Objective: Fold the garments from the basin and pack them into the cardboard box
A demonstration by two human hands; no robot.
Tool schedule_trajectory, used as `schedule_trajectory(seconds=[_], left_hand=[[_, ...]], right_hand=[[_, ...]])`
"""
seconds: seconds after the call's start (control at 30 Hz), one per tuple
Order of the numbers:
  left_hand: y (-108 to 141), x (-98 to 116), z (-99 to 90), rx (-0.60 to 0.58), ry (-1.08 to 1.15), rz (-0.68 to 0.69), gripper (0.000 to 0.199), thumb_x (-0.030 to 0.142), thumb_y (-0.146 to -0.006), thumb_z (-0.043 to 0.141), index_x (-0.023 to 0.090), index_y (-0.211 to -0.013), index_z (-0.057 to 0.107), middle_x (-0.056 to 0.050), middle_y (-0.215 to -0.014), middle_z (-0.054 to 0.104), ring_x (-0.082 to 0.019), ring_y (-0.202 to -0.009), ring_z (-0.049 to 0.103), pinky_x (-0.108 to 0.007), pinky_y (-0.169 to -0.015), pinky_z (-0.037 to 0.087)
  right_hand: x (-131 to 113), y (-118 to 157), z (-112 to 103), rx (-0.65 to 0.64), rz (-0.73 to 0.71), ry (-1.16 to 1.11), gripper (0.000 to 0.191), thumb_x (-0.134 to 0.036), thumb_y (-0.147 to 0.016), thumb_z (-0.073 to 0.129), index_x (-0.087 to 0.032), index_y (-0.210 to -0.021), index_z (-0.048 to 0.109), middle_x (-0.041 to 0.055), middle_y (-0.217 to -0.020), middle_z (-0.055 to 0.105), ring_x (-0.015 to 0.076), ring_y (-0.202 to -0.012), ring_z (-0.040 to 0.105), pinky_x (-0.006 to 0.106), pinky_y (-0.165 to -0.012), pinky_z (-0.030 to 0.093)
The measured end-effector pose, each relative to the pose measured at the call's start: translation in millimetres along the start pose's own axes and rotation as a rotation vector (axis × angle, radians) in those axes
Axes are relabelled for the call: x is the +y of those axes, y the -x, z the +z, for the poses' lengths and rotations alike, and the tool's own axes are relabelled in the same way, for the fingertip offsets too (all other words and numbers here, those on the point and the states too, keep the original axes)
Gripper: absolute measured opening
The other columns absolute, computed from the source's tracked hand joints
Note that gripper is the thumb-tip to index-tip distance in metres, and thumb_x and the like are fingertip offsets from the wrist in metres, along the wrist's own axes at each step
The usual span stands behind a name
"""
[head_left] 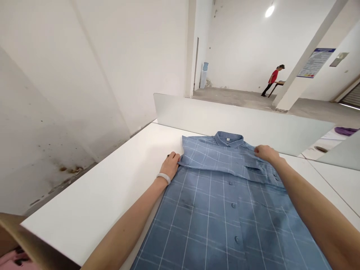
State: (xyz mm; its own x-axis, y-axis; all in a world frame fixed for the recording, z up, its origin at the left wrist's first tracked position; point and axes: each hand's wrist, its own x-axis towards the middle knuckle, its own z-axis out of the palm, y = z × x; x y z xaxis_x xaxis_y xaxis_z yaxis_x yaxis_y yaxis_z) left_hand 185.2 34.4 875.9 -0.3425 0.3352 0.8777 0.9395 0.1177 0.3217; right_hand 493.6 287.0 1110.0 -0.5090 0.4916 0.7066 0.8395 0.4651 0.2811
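Note:
A blue checked button-up shirt point(222, 210) lies face up on the white table, with its collar point(228, 139) at the far end. Its upper part is folded over in a band point(222, 159) across the chest. My left hand point(170, 165), with a white bracelet at the wrist, has its fingers curled on the left end of the fold. My right hand point(266, 153) pinches the cloth at the right end of the fold. The lower shirt runs out of view below.
The white table point(92, 195) runs along a white wall. A glossy pale divider panel point(225, 123) stands behind the shirt. At bottom left is a cardboard box point(17, 240) with pink cloth. Far off, a person in a red top point(272, 78) stands at a small table. Purple cloth point(345, 131) lies at right.

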Motion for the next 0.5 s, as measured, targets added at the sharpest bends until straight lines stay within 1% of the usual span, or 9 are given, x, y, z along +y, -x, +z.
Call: schedule_trajectory(seconds=[0.07,0.1,0.13,0.17,0.23,0.3,0.33,0.4,0.5], left_hand=[[0.5,1.1,-2.3,-0.018,0.008,-0.026,0.025,-0.002,-0.077,0.042,0.02,-0.086,0.051,-0.006,-0.098,0.052,-0.02,-0.086,0.053,-0.033,-0.083,0.046],[0.8,1.3,-3.4,-0.032,0.01,-0.036,0.025,-0.001,-0.078,0.042,0.02,-0.087,0.052,-0.006,-0.099,0.052,-0.02,-0.087,0.053,-0.033,-0.083,0.046],[1.1,1.5,-4.3,-0.045,0.009,-0.046,0.025,-0.001,-0.078,0.042,0.02,-0.088,0.052,-0.006,-0.1,0.052,-0.019,-0.088,0.053,-0.033,-0.084,0.046],[1.3,1.6,-5.1,-0.057,0.008,-0.052,0.025,-0.001,-0.079,0.042,0.02,-0.089,0.052,-0.006,-0.101,0.052,-0.019,-0.089,0.053,-0.032,-0.084,0.046],[1.8,1.7,-6.3,-0.071,0.01,-0.059,0.025,-0.001,-0.08,0.042,0.02,-0.091,0.052,-0.006,-0.103,0.052,-0.019,-0.09,0.053,-0.032,-0.085,0.046],[2.3,1.8,-6.7,-0.075,0.016,-0.058,0.025,0.0,-0.082,0.042,0.02,-0.092,0.052,-0.006,-0.104,0.052,-0.018,-0.091,0.053,-0.032,-0.086,0.046],[2.5,1.7,-6.7,-0.078,0.018,-0.057,0.025,0.0,-0.082,0.041,0.02,-0.093,0.052,-0.006,-0.104,0.052,-0.018,-0.091,0.053,-0.031,-0.086,0.046],[3.1,1.2,-6.5,-0.09,0.025,-0.065,0.025,0.0,-0.082,0.042,0.02,-0.094,0.052,-0.006,-0.104,0.052,-0.019,-0.092,0.053,-0.032,-0.086,0.046],[4.1,0.5,-6.3,-0.11,0.047,-0.077,0.024,0.001,-0.083,0.043,0.019,-0.095,0.052,-0.007,-0.105,0.051,-0.019,-0.094,0.052,-0.033,-0.087,0.045]], right_hand=[[-55.3,-9.9,-12.7,0.066,-0.087,-0.079,0.025,-0.026,-0.08,0.051,-0.02,-0.092,0.072,0.0106,-0.095,0.07,0.0237,-0.086,0.064,0.032,-0.075,0.046],[-88.1,-15.5,-17.1,0.093,-0.188,-0.168,0.027,-0.027,-0.083,0.048,-0.021,-0.093,0.072,0.0092,-0.096,0.07,0.0224,-0.088,0.063,0.03,-0.076,0.045],[-122.3,-21.2,-19.7,0.095,-0.296,-0.266,0.029,-0.027,-0.085,0.045,-0.02,-0.093,0.072,0.0081,-0.097,0.071,0.0211,-0.088,0.063,0.028,-0.078,0.044],[-156.0,-26.9,-20.4,0.078,-0.37,-0.345,0.03,-0.027,-0.086,0.045,-0.018,-0.092,0.072,0.0077,-0.096,0.071,0.0203,-0.087,0.062,0.027,-0.078,0.044],[-216.8,-38.4,-16.5,0.046,-0.442,-0.398,0.03,-0.027,-0.087,0.045,-0.017,-0.09,0.072,0.0064,-0.092,0.072,0.0184,-0.083,0.062,0.025,-0.076,0.043],[-263.4,-49.0,-7.6,0.025,-0.452,-0.409,0.031,-0.029,-0.088,0.044,-0.016,-0.089,0.072,0.0065,-0.088,0.072,0.0179,-0.081,0.062,0.024,-0.074,0.042],[-280.8,-53.6,-2.5,0.017,-0.447,-0.417,0.033,-0.031,-0.089,0.044,-0.015,-0.088,0.072,0.0071,-0.087,0.071,0.018,-0.081,0.062,0.024,-0.073,0.042],[-304.6,-61.2,6.5,-0.002,-0.434,-0.435,0.034,-0.035,-0.089,0.046,-0.015,-0.085,0.073,0.0078,-0.083,0.071,0.0185,-0.081,0.062,0.024,-0.072,0.041],[-318.9,-69.2,12.5,-0.035,-0.432,-0.468,0.024,-0.035,-0.082,0.057,-0.017,-0.079,0.073,0.0055,-0.079,0.071,0.0176,-0.078,0.062,0.023,-0.071,0.041]])
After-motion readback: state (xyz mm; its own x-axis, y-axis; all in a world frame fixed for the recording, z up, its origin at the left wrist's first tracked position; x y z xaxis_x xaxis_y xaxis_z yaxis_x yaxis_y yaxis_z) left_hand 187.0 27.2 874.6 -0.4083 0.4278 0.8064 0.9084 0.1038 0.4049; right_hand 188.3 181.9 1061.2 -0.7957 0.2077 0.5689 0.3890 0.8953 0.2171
